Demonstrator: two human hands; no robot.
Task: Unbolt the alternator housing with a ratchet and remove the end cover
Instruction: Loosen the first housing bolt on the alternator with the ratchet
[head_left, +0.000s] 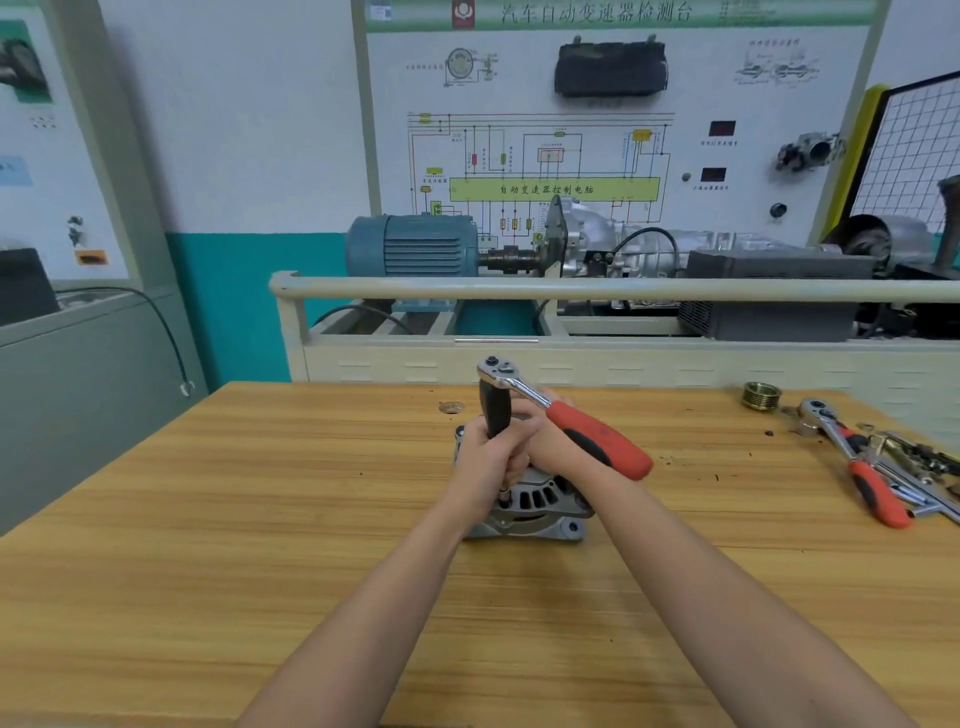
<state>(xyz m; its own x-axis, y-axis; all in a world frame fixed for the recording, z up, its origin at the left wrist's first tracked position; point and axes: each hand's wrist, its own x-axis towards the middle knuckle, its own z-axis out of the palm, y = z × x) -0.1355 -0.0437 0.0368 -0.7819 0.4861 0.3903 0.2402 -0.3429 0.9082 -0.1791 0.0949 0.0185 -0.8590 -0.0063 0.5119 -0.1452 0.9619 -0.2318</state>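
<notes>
Centrally, just below mid-frame: left hand (485, 457) wrapped round a black upright extension (496, 410), fingers curled tight on it. Right hand (540, 436) just behind, mostly hidden, seemingly curled round the same shaft; exact grip impossible to tell. Ratchet (566, 415) seated on top of the extension, red-and-black handle slanting toward lower right. Beneath the hands, alternator (530, 509) standing on the wooden bench (208, 519), socket end touching its housing. Farther out, at right edge: second ratchet (857, 467) among loose metal parts, brass pulley (760, 396) near it.
</notes>
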